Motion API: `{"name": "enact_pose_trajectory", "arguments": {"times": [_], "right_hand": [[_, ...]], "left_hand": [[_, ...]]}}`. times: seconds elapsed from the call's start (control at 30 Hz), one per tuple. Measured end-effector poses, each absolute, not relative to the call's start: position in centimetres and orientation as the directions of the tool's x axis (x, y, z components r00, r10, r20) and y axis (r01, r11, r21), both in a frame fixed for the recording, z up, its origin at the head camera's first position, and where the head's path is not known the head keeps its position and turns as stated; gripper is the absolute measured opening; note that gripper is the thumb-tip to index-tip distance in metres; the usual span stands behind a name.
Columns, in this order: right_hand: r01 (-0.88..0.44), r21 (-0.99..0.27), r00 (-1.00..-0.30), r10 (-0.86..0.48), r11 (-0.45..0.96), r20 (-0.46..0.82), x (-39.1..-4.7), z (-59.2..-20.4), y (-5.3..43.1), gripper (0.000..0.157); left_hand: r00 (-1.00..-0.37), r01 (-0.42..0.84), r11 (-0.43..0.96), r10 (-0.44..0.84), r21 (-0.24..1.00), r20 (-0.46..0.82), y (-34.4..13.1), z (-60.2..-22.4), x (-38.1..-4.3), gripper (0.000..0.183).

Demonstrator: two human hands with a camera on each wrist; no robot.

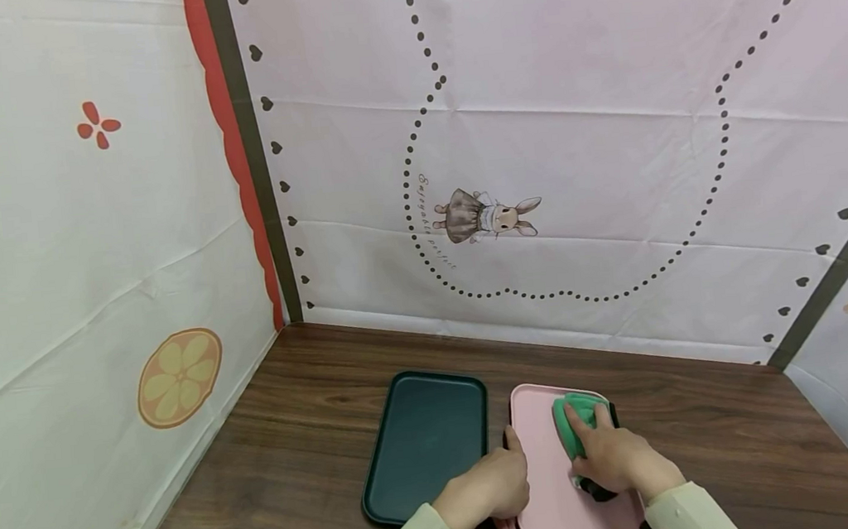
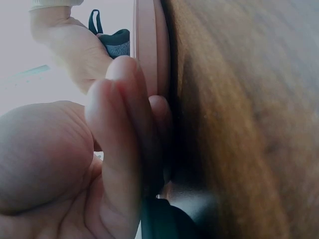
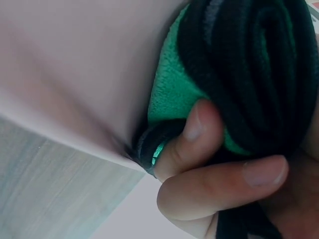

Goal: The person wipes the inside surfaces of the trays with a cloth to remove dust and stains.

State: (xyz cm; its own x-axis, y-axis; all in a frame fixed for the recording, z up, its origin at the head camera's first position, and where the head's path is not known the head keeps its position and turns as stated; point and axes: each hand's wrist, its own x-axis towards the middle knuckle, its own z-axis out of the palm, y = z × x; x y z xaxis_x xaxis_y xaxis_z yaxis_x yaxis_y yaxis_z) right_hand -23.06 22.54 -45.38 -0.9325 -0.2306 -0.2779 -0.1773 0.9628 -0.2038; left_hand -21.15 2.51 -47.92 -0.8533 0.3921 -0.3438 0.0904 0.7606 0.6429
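Observation:
A folded green cloth [image 1: 566, 430] with dark edging lies on the right part of a pink tray [image 1: 543, 473]. My right hand [image 1: 613, 455] holds the cloth down against the tray, index and middle fingers spread over its top. In the right wrist view, fingertips [image 3: 197, 127] curl against the folded cloth [image 3: 172, 89], its dark layers rolled together. My left hand [image 1: 490, 488] is at the pink tray's left edge, one finger extended along the rim. The left wrist view shows fairly straight fingers [image 2: 117, 144] right beside the tray's side [image 2: 149, 50].
A dark teal tray [image 1: 430, 442] lies left of the pink one, a narrow gap between them. The wooden table [image 1: 296, 449] runs back to a printed cloth wall [image 1: 573, 161]. Another hanging cloth [image 1: 59, 285] closes off the left side.

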Motion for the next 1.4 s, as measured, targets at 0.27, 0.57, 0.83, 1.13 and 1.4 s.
{"name": "enact_pose_trajectory", "arguments": {"times": [0.27, 0.57, 0.83, 1.13, 1.4], "right_hand": [[-0.177, -0.199, -0.932, -0.229, 0.964, -0.280, -23.4, -45.3, 22.5, 0.088], [-0.161, -0.201, -0.933, -0.216, 0.966, -0.289, -24.0, -45.2, 22.3, 0.088], [-0.169, -0.210, -0.934, -0.225, 0.963, -0.279, -24.1, -45.0, 22.0, 0.085], [-0.169, -0.198, -0.936, -0.221, 0.965, -0.274, -24.1, -45.1, 21.7, 0.082], [-0.162, -0.214, -0.938, -0.218, 0.963, -0.270, -24.1, -45.3, 21.3, 0.079]], "left_hand": [[-0.860, 0.099, 0.774, 0.383, 0.626, -0.337, 2.6, -48.0, -21.1, 0.075], [-0.851, 0.107, 0.771, 0.397, 0.628, -0.343, 2.5, -48.0, -21.2, 0.074], [-0.851, 0.085, 0.763, 0.390, 0.641, -0.352, 2.5, -47.8, -21.2, 0.075], [-0.838, 0.060, 0.743, 0.401, 0.666, -0.371, 2.4, -47.7, -21.2, 0.075], [-0.843, 0.056, 0.746, 0.392, 0.664, -0.369, 2.5, -47.6, -21.1, 0.075]]}}
